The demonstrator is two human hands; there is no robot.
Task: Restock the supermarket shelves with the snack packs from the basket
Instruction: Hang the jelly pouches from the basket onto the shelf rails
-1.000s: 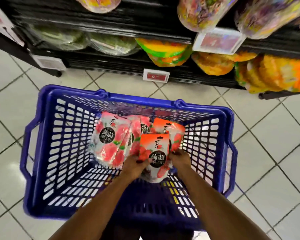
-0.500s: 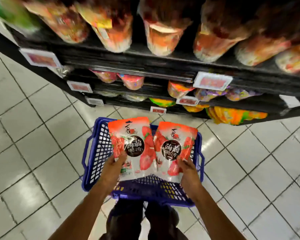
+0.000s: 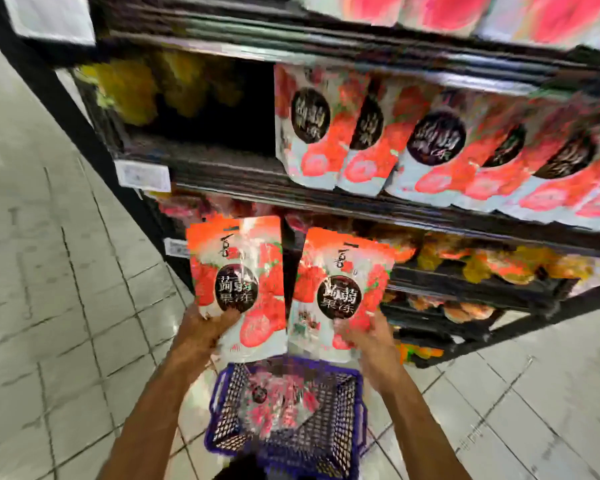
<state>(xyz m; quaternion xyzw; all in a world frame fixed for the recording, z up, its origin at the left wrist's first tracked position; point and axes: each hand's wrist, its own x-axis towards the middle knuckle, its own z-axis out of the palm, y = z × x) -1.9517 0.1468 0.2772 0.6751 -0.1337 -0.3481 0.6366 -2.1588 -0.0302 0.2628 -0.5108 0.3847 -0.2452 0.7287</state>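
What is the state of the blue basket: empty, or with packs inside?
Not empty. Several red and white snack packs lie inside the blue basket, blurred but visible over its mesh floor.

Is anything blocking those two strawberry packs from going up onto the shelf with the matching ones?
Nothing visible does. The left pack and right pack are held in open air below that shelf, which has bare space left of the matching row.
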